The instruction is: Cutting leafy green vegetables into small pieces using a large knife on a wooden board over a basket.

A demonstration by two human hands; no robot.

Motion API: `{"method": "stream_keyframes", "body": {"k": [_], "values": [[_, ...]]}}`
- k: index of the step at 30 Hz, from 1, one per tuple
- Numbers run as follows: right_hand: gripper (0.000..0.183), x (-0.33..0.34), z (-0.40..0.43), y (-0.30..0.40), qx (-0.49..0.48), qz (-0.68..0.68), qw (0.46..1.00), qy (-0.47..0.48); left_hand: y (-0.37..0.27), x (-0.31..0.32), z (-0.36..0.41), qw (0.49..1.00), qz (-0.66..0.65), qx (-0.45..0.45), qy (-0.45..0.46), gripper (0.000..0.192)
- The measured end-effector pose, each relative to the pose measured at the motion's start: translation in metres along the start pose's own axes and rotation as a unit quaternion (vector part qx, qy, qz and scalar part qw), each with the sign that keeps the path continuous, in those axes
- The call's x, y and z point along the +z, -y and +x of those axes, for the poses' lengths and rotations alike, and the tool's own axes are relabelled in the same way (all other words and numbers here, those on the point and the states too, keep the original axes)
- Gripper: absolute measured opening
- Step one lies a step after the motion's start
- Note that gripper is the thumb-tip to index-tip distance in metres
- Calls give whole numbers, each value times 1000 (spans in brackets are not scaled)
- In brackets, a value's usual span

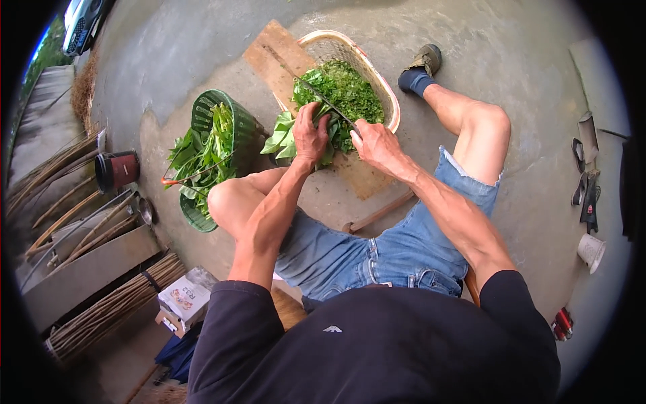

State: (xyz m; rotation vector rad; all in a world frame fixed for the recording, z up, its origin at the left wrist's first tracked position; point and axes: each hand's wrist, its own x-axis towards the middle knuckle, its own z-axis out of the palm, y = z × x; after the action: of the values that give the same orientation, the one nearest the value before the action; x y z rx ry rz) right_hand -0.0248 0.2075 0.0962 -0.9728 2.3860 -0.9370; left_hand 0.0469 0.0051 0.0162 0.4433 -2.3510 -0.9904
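My left hand [310, 132] presses on a bunch of leafy greens [283, 135], its fingers curled around the leaves. In my right hand [376, 144] is the handle end of a long dark knife [323, 97], whose blade slants up and left beside the bunch. Beneath the greens lies a wooden board [282, 45], set across an oval woven basket [391, 96] with a pale rim. Chopped greens [353, 86] heap up inside the basket, right of the blade. The handle itself is mostly covered by my fingers.
To the left, a green plastic basket [242, 131] holds whole leafy stalks [222, 126]. A wooden bar [381, 212] lies on the floor between my legs. Farther left are a black bucket [117, 170], bundled sticks [118, 303] and a cardboard box [186, 295]. Sandals [588, 197] lie far right.
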Motion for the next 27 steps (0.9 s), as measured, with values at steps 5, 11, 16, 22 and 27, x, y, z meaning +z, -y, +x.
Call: {"method": "stream_keyframes", "body": {"k": [5,11,16,22,27], "values": [[23,-24,-40,22,18,14,1000,-11,9,-8,0,999,18,48,-11,28],[22,-37,-62,38,13,36,999,-30,3,-8,3,996,32,84,7,23],[21,-24,-58,27,28,29,999,-17,1,-7,2,996,48,78,13,25],[19,-17,-57,13,33,19,999,-18,3,-13,2,992,69,102,34,28],[22,-30,-68,28,53,75,995,-46,1,-9,6,993,46,111,4,17]]}}
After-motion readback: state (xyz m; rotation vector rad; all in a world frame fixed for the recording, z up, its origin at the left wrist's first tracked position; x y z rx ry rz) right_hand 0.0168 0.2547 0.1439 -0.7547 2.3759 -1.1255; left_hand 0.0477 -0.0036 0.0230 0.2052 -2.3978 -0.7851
